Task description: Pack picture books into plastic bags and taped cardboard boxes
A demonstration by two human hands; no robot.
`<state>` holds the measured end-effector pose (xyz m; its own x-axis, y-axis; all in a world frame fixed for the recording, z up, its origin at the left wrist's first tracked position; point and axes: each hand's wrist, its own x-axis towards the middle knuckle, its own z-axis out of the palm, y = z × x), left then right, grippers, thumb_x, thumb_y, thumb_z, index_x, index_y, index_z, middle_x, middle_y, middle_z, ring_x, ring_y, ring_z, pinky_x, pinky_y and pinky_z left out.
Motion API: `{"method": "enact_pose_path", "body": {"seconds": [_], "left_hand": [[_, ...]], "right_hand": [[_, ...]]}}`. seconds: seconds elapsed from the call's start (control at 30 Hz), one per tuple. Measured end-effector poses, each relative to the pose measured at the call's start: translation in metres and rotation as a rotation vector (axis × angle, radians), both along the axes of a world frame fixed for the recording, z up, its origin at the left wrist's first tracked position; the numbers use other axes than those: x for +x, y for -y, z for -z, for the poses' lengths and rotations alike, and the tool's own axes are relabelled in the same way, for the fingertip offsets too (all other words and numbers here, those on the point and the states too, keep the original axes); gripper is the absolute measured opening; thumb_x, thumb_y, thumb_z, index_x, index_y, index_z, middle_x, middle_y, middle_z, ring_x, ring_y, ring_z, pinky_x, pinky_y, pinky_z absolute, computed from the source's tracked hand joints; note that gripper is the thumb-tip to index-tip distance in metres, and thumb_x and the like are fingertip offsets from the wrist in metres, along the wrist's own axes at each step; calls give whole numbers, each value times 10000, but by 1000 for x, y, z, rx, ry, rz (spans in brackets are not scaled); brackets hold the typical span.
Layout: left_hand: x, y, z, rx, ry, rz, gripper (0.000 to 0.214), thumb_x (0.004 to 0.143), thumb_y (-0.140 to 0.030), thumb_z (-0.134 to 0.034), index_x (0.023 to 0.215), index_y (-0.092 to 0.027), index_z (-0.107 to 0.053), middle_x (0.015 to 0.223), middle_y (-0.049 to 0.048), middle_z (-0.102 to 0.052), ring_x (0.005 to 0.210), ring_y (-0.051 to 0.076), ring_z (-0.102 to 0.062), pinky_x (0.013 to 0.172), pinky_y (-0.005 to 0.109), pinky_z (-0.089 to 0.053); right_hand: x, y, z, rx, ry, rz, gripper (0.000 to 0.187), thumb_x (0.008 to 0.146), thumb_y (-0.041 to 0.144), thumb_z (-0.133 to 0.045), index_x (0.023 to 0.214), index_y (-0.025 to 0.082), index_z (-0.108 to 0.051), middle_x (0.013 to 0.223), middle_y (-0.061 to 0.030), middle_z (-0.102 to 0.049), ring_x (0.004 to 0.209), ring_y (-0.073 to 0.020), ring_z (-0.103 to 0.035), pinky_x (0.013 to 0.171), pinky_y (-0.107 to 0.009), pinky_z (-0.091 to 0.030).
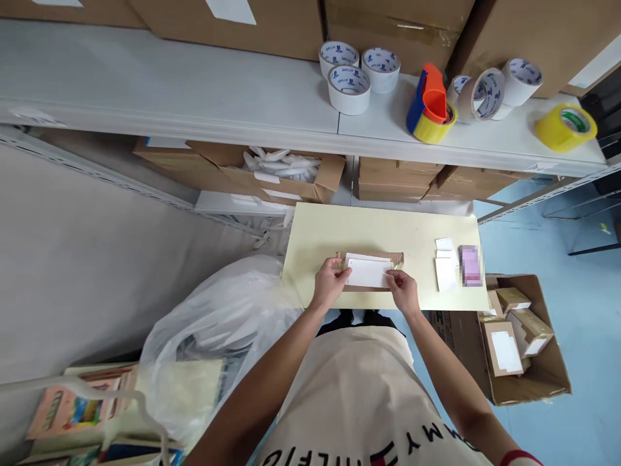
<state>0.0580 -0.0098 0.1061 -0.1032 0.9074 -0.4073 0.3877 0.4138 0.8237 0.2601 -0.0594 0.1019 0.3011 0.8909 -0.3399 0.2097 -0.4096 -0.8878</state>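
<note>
A white rectangular paper label (369, 274) is pinched at its two short ends between my hands. My left hand (331, 282) has its thumb and fingers closed on the left end, and my right hand (403, 289) grips the right end. Under the label another white piece shows along its upper edge. Beneath both lies a brown cardboard box (398, 257) with shiny tape at its ends, on a pale yellow tabletop (320, 226). Whether the label touches the box I cannot tell.
White cards (446, 274) and a blurred purple pack (470, 265) lie on the table's right. An open carton (536, 385) of small boxes stands at right on the floor. Tape rolls (349, 100) and a tape dispenser (427, 110) sit on the shelf. A plastic bag (208, 304) bulges at left.
</note>
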Motion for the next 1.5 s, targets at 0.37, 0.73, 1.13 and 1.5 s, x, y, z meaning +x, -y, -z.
{"method": "enact_pose_path", "body": {"seconds": [0.37, 0.73, 1.13, 1.5], "left_hand": [[2, -9, 5, -70, -207, 65, 243, 757, -348, -626, 954, -222, -563, 688, -16, -716, 722, 193, -703, 737, 301, -506], [7, -20, -9, -156, -550, 252, 222, 826, -359, -586, 1003, -226, -578, 865, 24, -758, 917, 247, -695, 692, 309, -473], [-6, -12, -8, 196, -681, 432, 254, 898, -339, -458, 1027, -200, -627, 976, 102, -722, 959, 260, -671, 750, 346, -508], [-8, 2, 13, 446, -661, 880, 600, 926, -403, -446, 1476, -175, -370, 1547, 149, -363, 1446, 292, -309, 1178, 570, -152]], "right_hand": [[8, -17, 0, -93, 255, -222, 294, 786, 387, -548, 940, 206, -721, 635, 6, -616, 604, -164, -569, 638, -291, -475], [12, -27, -20, -225, 479, -484, 303, 889, 370, -537, 1112, 252, -704, 793, -19, -698, 739, -175, -643, 665, -268, -461], [12, -21, -12, 187, 824, -656, 435, 891, 424, -562, 1239, 175, -642, 1244, -171, -630, 1092, -299, -600, 891, -416, -494], [15, -13, -2, 118, 989, -823, 593, 981, 423, -372, 1488, 113, -364, 1551, -169, -344, 1448, -319, -295, 1159, -566, -190]]}}
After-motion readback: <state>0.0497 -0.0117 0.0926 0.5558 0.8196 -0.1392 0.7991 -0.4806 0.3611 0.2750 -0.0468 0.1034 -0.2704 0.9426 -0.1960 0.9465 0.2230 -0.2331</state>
